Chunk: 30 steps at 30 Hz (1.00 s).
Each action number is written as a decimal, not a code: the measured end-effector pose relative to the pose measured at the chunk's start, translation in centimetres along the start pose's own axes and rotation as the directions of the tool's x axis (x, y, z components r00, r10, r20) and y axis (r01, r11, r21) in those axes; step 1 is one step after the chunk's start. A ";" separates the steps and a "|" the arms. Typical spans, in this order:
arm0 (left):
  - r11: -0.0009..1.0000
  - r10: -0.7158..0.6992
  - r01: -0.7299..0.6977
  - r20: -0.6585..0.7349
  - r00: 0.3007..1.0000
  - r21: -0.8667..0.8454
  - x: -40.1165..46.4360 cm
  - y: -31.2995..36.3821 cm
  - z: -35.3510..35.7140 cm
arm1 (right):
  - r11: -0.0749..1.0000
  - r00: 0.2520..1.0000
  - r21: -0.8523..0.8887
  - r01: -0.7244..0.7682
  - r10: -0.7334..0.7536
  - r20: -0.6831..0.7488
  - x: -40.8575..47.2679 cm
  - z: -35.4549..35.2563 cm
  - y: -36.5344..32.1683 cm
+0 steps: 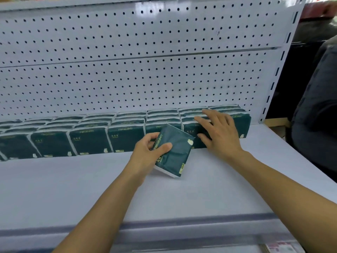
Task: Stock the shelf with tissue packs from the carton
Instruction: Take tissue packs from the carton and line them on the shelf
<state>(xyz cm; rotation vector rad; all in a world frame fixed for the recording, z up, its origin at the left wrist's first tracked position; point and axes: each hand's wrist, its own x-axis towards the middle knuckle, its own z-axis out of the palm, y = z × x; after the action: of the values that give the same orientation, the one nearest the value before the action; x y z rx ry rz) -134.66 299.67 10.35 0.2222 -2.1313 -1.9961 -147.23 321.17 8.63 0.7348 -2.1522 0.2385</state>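
Gripping glossy green rectangular tissue pack (174, 152), tilted: left hand (149, 152) | right hand (218, 132) flat, fingers straight, on stocked packs (125, 137) | smooth white shelf (73, 189)

Shelf (182, 194) front bare; packs row (91, 139) blocks back wall.

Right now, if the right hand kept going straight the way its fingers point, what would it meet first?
The right hand already rests on the stocked tissue packs; past them, likely the pegboard back panel.

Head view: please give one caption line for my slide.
Left hand holds a dark green tissue pack tilted over the shelf; right hand rests on the stocked row.
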 end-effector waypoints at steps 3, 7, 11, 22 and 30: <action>0.998 0.063 -0.062 0.058 0.996 -0.011 -0.1 0.5 0.6 | 0.868 0.975 0.456 -0.196 0.223 -0.005 -0.2 -3.0 -1.8; 0.977 0.168 -0.188 0.183 0.969 0.098 -0.1 1.1 2.5 | 0.386 0.816 0.722 -0.575 0.197 0.544 -0.9 -5.8 -2.7; 0.948 0.197 -0.240 0.208 0.958 0.209 0.3 1.4 4.5 | 0.328 0.792 0.723 -0.608 0.189 0.580 -2.6 -6.6 -0.9; -0.009 0.603 -0.460 0.371 0.706 0.888 5.9 -1.4 7.1 | 0.269 0.668 0.629 -0.729 0.475 0.572 -5.8 -7.4 8.6; -0.192 0.563 -0.343 0.389 0.729 0.920 7.5 -2.2 8.1 | 0.297 0.590 0.567 -0.768 0.672 0.447 -4.6 -5.1 10.5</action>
<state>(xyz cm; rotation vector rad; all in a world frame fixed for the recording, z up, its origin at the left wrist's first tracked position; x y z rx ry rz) -144.02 305.40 8.07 -0.2242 -2.4689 0.2934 -147.76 333.72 9.16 0.0505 -2.3553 1.6796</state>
